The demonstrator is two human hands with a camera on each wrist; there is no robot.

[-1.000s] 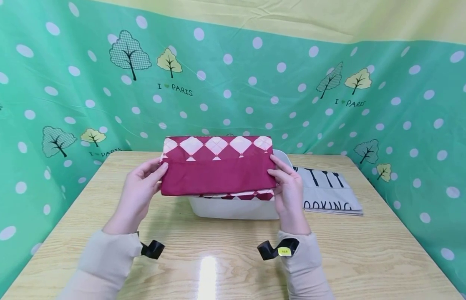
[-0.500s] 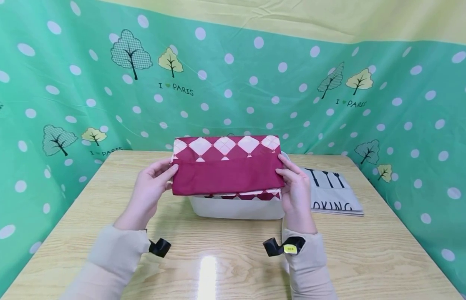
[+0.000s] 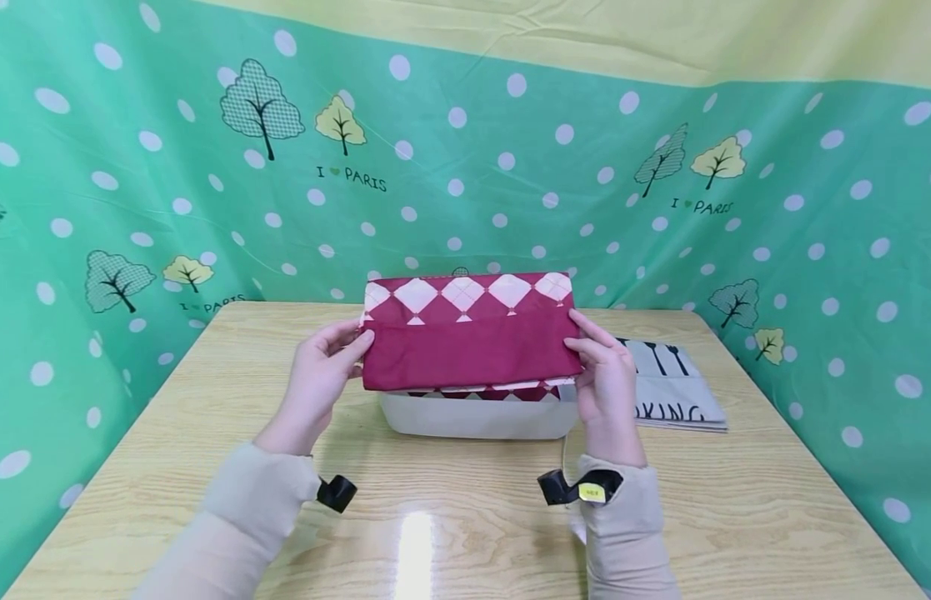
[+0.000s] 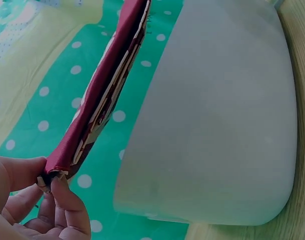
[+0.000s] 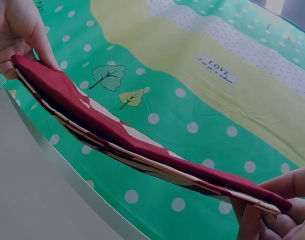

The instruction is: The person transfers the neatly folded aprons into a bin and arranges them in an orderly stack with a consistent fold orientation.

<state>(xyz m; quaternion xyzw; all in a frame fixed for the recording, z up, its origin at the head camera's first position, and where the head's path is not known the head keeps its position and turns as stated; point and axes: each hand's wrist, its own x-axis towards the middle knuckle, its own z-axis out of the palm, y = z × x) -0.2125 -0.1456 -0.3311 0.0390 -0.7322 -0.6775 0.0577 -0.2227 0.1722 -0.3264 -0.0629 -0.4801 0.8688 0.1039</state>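
Observation:
My two hands hold up a folded maroon cloth [image 3: 465,358] with a white diamond pattern along its upper band. In the head view, the left hand [image 3: 322,379] pinches its left edge, thumb in front. The right hand [image 3: 606,375] grips the right edge. Several stacked layers show along the cloth's lower edge [image 5: 157,160] in the right wrist view. Just below and behind it stands a white plastic bin [image 3: 476,419]; the cloth hides most of the bin's opening. The left wrist view shows a gap between the cloth and the bin's wall [image 4: 212,120].
A folded grey cloth [image 3: 673,392] with black utensil prints and lettering lies on the wooden table [image 3: 465,542], right of the bin. A thin whitish strip [image 3: 578,527] shows beside the right sleeve. A green dotted curtain [image 3: 465,192] surrounds the table's back and sides.
Both hands have shifted to the right with the folded cloth between them, still at about the same height. The bin and the grey cloth have stayed put.

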